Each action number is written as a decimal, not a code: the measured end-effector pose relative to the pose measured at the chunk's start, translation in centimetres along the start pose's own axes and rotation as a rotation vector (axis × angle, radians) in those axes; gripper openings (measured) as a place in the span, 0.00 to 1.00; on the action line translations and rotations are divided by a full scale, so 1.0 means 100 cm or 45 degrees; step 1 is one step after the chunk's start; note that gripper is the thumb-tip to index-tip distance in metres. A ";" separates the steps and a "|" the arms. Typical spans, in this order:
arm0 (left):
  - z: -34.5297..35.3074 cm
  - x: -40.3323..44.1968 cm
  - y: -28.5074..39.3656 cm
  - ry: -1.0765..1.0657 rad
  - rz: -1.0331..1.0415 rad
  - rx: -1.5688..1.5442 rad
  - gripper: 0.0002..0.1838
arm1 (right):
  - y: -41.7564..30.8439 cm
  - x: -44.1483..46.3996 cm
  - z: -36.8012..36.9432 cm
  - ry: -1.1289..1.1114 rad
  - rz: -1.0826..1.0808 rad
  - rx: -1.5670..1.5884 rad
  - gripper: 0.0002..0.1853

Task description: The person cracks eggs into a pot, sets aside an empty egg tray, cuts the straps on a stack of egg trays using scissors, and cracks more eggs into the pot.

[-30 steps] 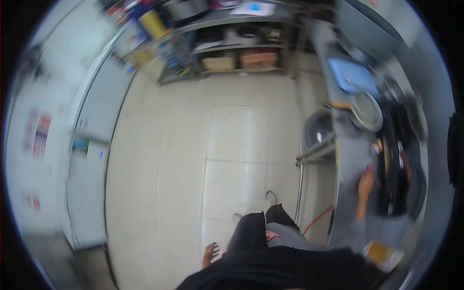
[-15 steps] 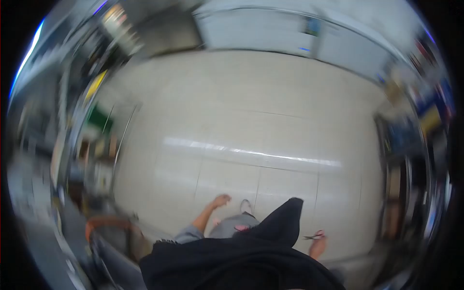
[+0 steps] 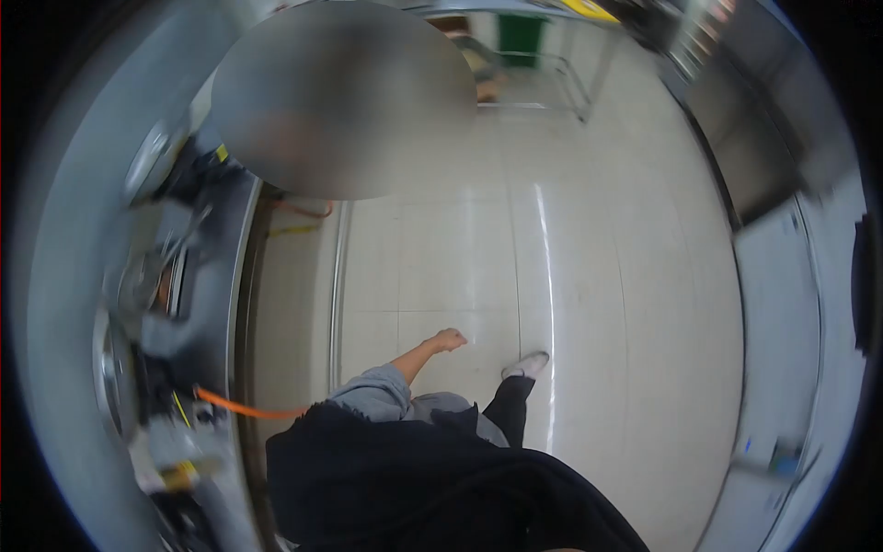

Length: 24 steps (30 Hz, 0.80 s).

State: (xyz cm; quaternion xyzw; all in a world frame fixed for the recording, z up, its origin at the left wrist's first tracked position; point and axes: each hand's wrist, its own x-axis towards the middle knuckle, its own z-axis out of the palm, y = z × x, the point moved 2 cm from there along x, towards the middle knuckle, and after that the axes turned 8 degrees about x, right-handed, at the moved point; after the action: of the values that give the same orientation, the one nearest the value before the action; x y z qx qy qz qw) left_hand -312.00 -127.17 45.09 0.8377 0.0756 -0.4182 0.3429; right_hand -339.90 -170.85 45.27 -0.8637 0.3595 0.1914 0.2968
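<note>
My left hand [image 3: 449, 340] hangs in front of my body above the tiled floor [image 3: 460, 276], its fingers curled in. Nothing shows in it, and it touches nothing. A grey sleeve [image 3: 375, 391] covers the upper part of that arm. Dark cloth [image 3: 414, 497] over my body fills the bottom of the head view. My right hand is out of sight, and so are the scissors seen earlier. One white shoe [image 3: 526, 366] is on the floor, right of my left hand.
Along the left runs a metal counter [image 3: 235, 304] with pans; an orange hose [image 3: 248, 405] extends from it. A blurred oval hides the upper left. A green bin [image 3: 520, 41] stands by a metal frame [image 3: 579, 101]. White cabinets [image 3: 773, 285] and a steel unit [image 3: 745, 120] line the right.
The view has turned left: the counter now lies beside me, and the white cabinets have shifted from the far side to the right. My right hand with the scissors has left the view.
</note>
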 end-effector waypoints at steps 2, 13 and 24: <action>-0.008 0.007 -0.006 0.098 -0.123 -0.110 0.20 | -0.048 0.091 -0.040 -0.070 -0.166 -0.124 0.17; 0.007 0.070 0.054 0.482 -0.700 -0.428 0.23 | -0.328 0.525 -0.233 -0.268 -0.723 -0.459 0.15; -0.093 0.293 0.329 -0.019 -0.844 -0.734 0.28 | -0.446 0.751 -0.379 -0.274 -0.492 -0.671 0.20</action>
State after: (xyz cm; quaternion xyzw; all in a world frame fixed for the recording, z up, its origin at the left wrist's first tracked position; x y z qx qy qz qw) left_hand -273.67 -150.71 43.69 0.6354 0.4515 -0.4734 0.4103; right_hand -252.51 -208.42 49.61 -0.9377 0.0942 0.3080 0.1305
